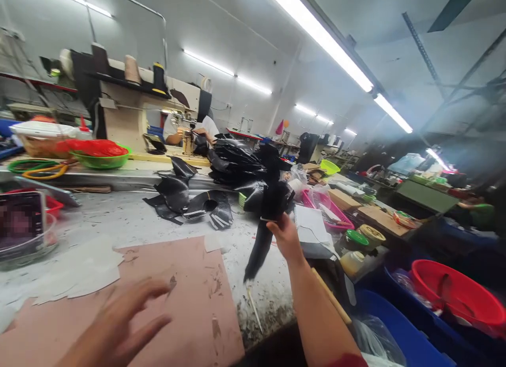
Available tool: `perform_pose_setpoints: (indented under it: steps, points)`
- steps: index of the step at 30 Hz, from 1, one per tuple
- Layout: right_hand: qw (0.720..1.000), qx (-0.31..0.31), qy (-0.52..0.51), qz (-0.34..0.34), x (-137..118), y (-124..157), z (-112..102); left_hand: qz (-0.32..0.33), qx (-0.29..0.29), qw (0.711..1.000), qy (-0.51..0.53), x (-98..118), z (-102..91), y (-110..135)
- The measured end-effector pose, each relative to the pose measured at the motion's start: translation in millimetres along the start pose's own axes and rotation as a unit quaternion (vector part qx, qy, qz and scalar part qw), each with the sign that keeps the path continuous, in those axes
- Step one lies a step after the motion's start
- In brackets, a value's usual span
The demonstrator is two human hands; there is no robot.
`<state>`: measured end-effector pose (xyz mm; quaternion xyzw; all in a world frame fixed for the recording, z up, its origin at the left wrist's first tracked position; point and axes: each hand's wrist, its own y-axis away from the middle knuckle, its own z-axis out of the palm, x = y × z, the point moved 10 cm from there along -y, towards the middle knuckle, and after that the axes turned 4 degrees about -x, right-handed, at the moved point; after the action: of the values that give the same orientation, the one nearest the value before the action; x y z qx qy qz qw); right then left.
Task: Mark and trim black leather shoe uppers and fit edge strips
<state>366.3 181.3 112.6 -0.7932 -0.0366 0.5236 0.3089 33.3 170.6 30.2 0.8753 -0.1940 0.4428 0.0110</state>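
My right hand [285,235] grips a black leather-like piece [259,248], which hangs down from it over the worktable. My left hand [126,319] hovers over a pinkish-brown sheet [185,282], fingers apart and holding nothing; it is slightly blurred. Beyond the sheet lie several curved black pieces [174,190] with pale strips along their edges. A tall pile of glossy black pieces [235,158] stands behind them, close to my right hand. A thin white stick, perhaps a brush [255,309], lies below the hanging piece.
A sewing machine [130,106] stands across the table, with another person's hands [201,132] at it. Left are a green bowl [103,158] and a screen [21,222]. Right are a notebook [310,224], a pink basket [342,219], jars, and a red basin [458,290].
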Motion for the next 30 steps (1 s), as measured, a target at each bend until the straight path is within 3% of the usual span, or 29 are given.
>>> perform_pose_setpoints:
  steps: [3,5,7,9,11,14,16,20,23,26,28,30]
  points:
    - [0.988,-0.096,-0.120,0.006,-37.8,51.0,68.0,0.006,-0.113,0.974,0.194,55.4,43.4,-6.6]
    - [0.985,-0.112,-0.130,0.019,-48.3,88.3,91.5,0.024,-0.163,0.936,0.310,86.1,66.5,-5.0]
    - [0.995,-0.043,-0.092,0.006,-52.3,115.4,84.4,0.009,-0.155,0.907,0.391,93.1,74.3,-0.6]
    - [0.999,0.034,-0.002,-0.039,-61.5,133.8,68.6,-0.039,-0.140,0.883,0.446,83.4,76.6,9.7]
    - [0.984,0.040,0.097,-0.142,-87.4,145.8,68.3,-0.051,-0.132,0.877,0.459,76.9,71.3,21.6]
    - [0.936,0.009,0.175,-0.306,-130.9,162.5,82.7,0.002,-0.164,0.884,0.437,85.3,60.2,34.1]
    - [0.924,0.010,0.185,-0.336,-145.1,165.5,86.6,0.014,-0.196,0.886,0.420,89.7,57.0,39.7]
    - [0.946,-0.053,0.152,-0.281,-140.9,160.8,98.7,0.010,-0.257,0.891,0.375,88.9,54.0,48.9]
    - [0.979,-0.113,0.050,-0.160,-115.7,159.4,101.5,-0.016,-0.309,0.871,0.382,79.0,56.4,57.4]
    - [0.981,-0.166,-0.100,-0.029,-89.9,166.3,105.1,-0.036,-0.313,0.856,0.410,68.8,52.4,59.9]
    - [0.981,-0.151,-0.122,0.019,-80.2,169.5,102.4,-0.044,-0.300,0.858,0.415,64.7,48.5,59.4]
    - [0.990,-0.122,-0.065,0.012,-80.9,169.4,99.5,-0.049,-0.301,0.863,0.402,63.7,48.0,60.6]
